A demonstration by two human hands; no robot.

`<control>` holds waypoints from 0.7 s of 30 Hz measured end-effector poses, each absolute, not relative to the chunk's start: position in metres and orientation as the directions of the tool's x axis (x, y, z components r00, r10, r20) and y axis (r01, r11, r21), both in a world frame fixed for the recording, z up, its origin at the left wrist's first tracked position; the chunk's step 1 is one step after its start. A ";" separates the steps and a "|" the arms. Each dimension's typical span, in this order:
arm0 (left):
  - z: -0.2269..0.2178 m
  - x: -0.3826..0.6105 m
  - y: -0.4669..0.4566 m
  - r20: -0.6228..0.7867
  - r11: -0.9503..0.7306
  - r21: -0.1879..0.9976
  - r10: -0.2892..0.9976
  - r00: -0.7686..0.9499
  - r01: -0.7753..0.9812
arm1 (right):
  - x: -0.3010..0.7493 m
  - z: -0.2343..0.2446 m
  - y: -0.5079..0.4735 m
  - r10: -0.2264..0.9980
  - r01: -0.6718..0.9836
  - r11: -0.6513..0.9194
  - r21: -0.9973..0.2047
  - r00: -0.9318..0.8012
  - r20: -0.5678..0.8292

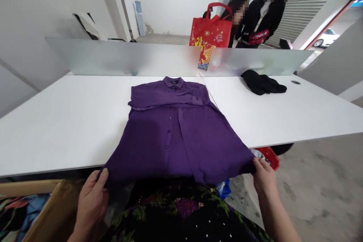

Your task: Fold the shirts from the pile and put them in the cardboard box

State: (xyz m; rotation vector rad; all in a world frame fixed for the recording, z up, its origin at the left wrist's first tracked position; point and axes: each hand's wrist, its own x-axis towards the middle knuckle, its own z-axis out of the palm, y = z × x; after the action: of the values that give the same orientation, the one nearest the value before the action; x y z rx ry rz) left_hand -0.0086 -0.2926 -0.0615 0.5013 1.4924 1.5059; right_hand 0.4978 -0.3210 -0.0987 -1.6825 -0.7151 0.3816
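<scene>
A purple button-up shirt [153, 132] lies front side up on the white table, its collar pointing away from me. Its sleeves are folded across the chest, with a buttoned cuff on the right. The lower part hangs over the table's near edge, stretched out sideways between my hands. My left hand [93, 193] pinches the left bottom corner of the hem. On the other side, my right hand [263, 176] grips the right bottom corner. The front placket hangs partly open near the hem.
The white table [70, 121] has a frosted divider [136, 58] along its back. A black garment [263, 83] lies at the right rear. Beyond the divider are a red bag [211, 30] and two people. A cardboard box [62, 200] of clothes stands lower left, a red basket [272, 159] lower right.
</scene>
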 end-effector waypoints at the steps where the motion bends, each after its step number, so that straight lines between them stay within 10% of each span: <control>1: -0.063 -0.009 -0.292 -0.316 0.166 0.930 0.818 -0.480 -0.329 | 0.498 -0.100 -0.320 0.677 0.134 -0.070 -0.989 0.735 0.051; 12: -0.082 -0.018 -0.292 -0.185 0.098 0.960 0.926 -0.330 -0.262 | 0.510 -0.098 -0.330 0.863 0.008 -0.167 -0.986 0.485 -0.142; 21: -0.099 -0.030 -0.292 0.040 -0.004 0.904 0.996 -0.074 0.427 | 0.511 -0.105 -0.327 0.960 0.448 -0.148 -0.881 0.279 -0.019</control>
State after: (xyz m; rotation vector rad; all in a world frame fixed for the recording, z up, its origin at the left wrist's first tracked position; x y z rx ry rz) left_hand -0.0300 -0.2917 -0.0990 1.5060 1.5816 1.0458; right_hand 0.5109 -0.3266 -0.1054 -1.7385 -1.2890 0.7949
